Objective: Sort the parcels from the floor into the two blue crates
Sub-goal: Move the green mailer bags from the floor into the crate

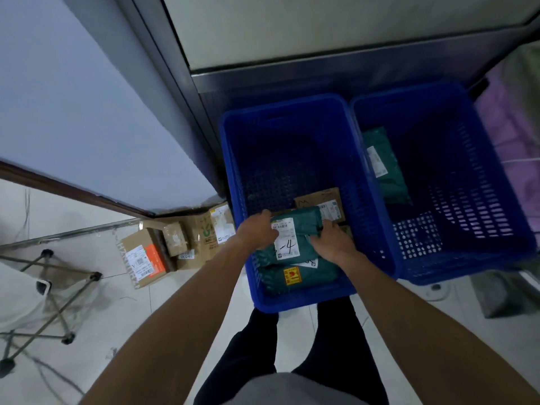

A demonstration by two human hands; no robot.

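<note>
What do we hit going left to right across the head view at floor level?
Folding stand → cardboard boxes → left crate → right crate → purple cloth.

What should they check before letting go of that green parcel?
1. Both the left hand and right hand grip the green parcel: ok.
2. Parcel is over the left blue crate: ok.
3. Its label faces up: ok.
4. It belongs in this crate, not the right blue crate: cannot tell.
5. Floor emptied: not ok, cardboard boxes wait there.
</note>
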